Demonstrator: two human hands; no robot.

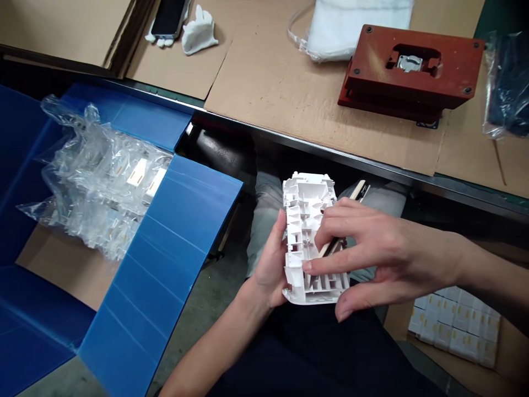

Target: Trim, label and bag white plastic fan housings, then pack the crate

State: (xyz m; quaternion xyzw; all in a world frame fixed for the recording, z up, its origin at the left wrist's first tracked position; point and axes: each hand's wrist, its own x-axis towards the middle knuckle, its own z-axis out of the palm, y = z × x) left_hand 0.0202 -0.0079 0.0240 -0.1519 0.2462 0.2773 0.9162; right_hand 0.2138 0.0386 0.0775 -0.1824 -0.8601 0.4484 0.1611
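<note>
A white moulded plastic housing (pixel 306 205), full of ribs and small compartments, is held above my lap with its ribbed inside facing up. My left hand (pixel 270 270) grips it along its left edge, thumb on the near side and the other fingers hidden beneath. My right hand (pixel 367 253) is over the lower right part of the housing, a fingertip touching its ribs. Between those fingers sits a slim cream-and-black tool (pixel 359 190), slanting down into the housing. Its lower end is partly covered, so I cannot tell its exact kind.
At left stands a blue box (pixel 165 242) holding bagged white parts (pixel 107 176). A red fixture (pixel 417 71) rests on the cardboard-covered bench (pixel 264 94), near a white bag (pixel 351 25), a phone (pixel 170 16) and a white glove (pixel 199 32). Lower right, a carton holds white parts (pixel 454 325).
</note>
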